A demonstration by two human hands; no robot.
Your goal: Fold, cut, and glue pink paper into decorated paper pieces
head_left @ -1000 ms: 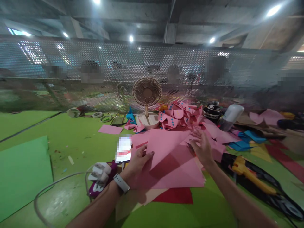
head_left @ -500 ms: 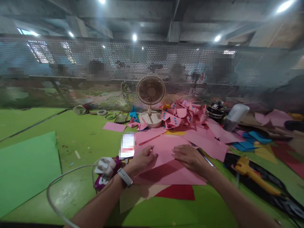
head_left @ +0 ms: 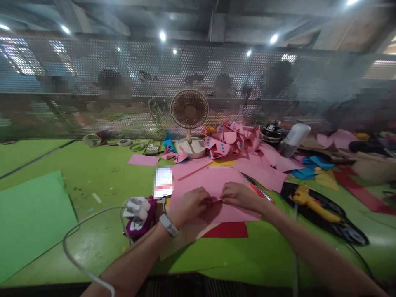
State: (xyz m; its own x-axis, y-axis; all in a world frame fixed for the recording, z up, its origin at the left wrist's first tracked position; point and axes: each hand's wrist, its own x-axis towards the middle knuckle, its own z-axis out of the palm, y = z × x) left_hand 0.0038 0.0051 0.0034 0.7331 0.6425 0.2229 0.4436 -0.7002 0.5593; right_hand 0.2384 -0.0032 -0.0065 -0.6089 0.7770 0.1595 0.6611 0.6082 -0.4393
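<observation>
A pink paper sheet (head_left: 198, 177) lies on the green table in front of me, with more pink paper under it. My left hand (head_left: 192, 204), with a pale watch band at the wrist, is closed with its curled fingertips on the sheet's near part. Just to the right, my right hand (head_left: 239, 195) pinches the same paper, its fingertips close to those of the left. The fingers partly hide the paper's edge between them. Under the near side, a red paper (head_left: 227, 230) and a beige paper (head_left: 176, 243) stick out.
A lit phone (head_left: 163, 183) and a purple power strip (head_left: 140, 218) with a white cable sit left. A yellow glue gun (head_left: 318, 204) lies right on a black mat. Behind are a small fan (head_left: 189, 109) and a heap of folded pink paper pieces (head_left: 229, 140).
Both hands have drawn closer together on the pink paper, and their fingers have curled in to grip it. The whole view has shifted slightly.
</observation>
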